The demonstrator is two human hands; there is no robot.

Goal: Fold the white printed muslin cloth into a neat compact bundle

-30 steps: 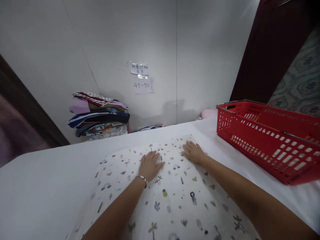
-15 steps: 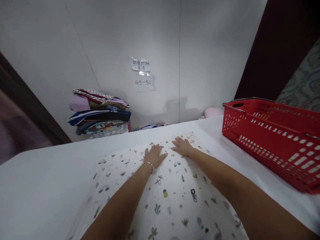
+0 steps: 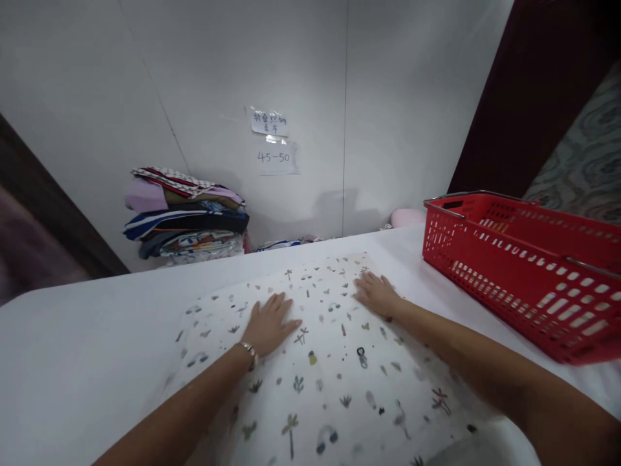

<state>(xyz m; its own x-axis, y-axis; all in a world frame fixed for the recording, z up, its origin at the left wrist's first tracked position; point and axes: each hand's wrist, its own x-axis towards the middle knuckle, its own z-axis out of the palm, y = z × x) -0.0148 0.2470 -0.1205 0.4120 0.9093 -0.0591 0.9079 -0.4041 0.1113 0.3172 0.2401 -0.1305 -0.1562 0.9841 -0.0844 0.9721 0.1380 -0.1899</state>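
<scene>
A white cloth with small printed plants and figures [image 3: 330, 362] lies spread flat on the white table [image 3: 87, 362] in front of me. My left hand [image 3: 269, 323], with a bracelet at the wrist, rests palm down on the cloth's left middle, fingers spread. Palm down too, my right hand [image 3: 376, 294] presses the cloth near its far right edge. Neither hand grips anything.
A red plastic basket [image 3: 524, 265] with metal handles stands on the table at the right. A stack of folded clothes [image 3: 187, 217] sits against the white wall at the back left. Two paper notes [image 3: 274, 142] are stuck on the wall. A dark door frame rises at the right.
Both hands slid apart and back toward me across the cloth: the left moved left and nearer, the right moved right. The cloth lies flatter.
</scene>
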